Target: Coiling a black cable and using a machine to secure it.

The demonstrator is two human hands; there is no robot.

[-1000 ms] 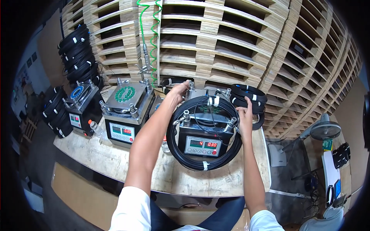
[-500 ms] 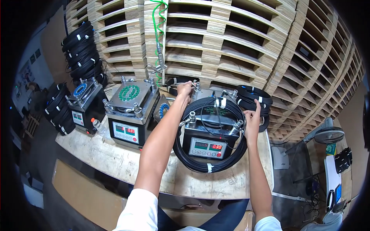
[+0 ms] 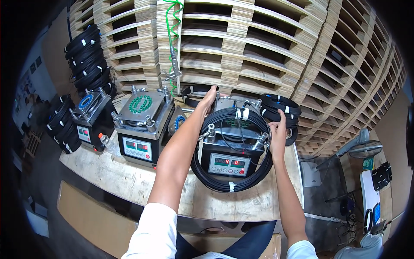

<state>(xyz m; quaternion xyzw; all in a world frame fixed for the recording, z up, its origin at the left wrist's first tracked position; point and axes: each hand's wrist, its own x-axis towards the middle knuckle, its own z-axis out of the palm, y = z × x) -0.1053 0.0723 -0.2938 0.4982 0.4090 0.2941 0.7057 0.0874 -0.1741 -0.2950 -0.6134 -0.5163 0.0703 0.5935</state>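
A large coil of black cable, tied with white tape, leans around the front of the right-hand metal test machine. That machine has a lit display panel and metal corner posts. My left hand reaches to its back left post, fingers stretched upward and partly hidden by the post. My right hand is at the coil's right edge, index finger raised and thumb apart from it, touching the rim; its other fingers are partly hidden. Thin black leads cross the coil's middle over a ring of green connectors.
Two similar machines, a middle one and a left one, stand on the wooden bench. Cable coils are stacked at the left and more coils behind right. A green air hose hangs before wooden pallets.
The left hand's fingers have straightened at the back post. The right machine's display readings have changed. The right hand stays beside the coil, and the whole view has shifted slightly.
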